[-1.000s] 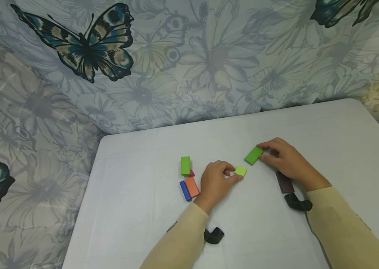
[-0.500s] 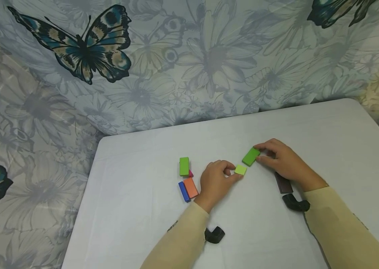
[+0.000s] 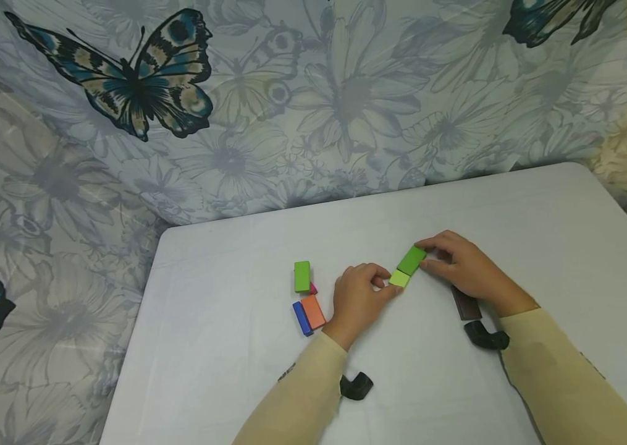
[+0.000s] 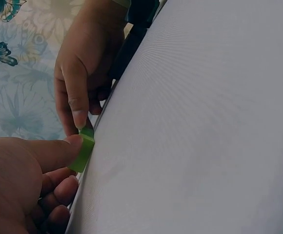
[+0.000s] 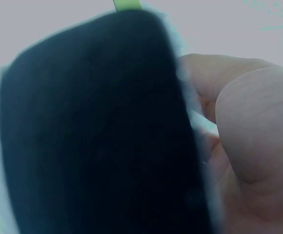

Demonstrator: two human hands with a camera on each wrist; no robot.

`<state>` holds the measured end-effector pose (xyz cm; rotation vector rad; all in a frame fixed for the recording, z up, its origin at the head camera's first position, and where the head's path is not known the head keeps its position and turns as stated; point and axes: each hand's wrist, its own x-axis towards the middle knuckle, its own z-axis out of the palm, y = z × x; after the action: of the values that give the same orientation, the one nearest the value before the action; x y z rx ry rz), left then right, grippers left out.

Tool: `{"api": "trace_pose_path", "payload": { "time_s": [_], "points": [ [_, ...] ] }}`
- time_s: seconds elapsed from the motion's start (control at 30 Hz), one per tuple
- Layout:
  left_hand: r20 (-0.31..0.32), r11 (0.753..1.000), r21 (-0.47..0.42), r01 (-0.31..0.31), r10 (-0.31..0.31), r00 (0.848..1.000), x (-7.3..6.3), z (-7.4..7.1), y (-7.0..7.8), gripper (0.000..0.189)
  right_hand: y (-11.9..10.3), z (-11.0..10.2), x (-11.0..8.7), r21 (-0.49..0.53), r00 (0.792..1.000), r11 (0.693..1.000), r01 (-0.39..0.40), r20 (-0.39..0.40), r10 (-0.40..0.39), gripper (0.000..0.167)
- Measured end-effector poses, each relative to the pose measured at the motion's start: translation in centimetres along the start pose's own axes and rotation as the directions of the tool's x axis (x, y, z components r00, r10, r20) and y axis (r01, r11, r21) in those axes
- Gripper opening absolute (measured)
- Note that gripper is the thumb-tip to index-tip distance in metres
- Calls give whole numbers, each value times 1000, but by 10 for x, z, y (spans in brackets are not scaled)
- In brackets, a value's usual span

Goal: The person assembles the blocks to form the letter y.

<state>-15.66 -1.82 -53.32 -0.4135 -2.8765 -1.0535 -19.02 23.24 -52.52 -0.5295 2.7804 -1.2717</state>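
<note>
In the head view my left hand [image 3: 359,303] pinches a small lime-green block [image 3: 399,279] between thumb and fingers. My right hand [image 3: 459,262] pinches a longer green block [image 3: 411,260] by its far end. The two blocks lie end to end in a slanting line, their short faces meeting. From the left wrist, the lime-green block [image 4: 83,155] shows at the left thumb, with the green block [image 4: 87,131] just behind it at the right fingertips. A large dark blurred shape [image 5: 102,122] covers most of the right wrist view, hiding the right fingertips.
Left of the left hand stand a green block [image 3: 302,276], a bit of pink block [image 3: 313,288], an orange block [image 3: 313,311] and a blue block [image 3: 302,318]. A dark brown block [image 3: 466,304] lies by the right wrist. All rest on the white table [image 3: 207,340].
My right hand has slid the green block left and toward me, closing the gap to the lime-green block. My left hand has stayed nearly still.
</note>
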Motion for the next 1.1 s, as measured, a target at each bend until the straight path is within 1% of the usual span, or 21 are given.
{"api": "trace_pose_path", "payload": {
  "time_s": [0.13, 0.6, 0.8, 1.1],
  "points": [
    [-2, 1000, 3, 1, -1, 1000, 0, 1, 1, 28, 0, 0, 0, 0, 1000, 1000, -1, 5, 1, 35],
    [-13, 999, -43, 10, -11, 1000, -2, 2, -2, 26, 1, -1, -1, 15, 999, 1000, -25, 21, 25, 36],
    [-23, 999, -45, 14, -15, 1000, -3, 1, -2, 25, 0, -1, -1, 22, 999, 999, -30, 27, 30, 36],
    [-24, 999, -50, 13, -15, 1000, -3, 1, -1, 25, 2, -2, -1, 19, 1000, 1000, -16, 27, 15, 36]
  ]
}}
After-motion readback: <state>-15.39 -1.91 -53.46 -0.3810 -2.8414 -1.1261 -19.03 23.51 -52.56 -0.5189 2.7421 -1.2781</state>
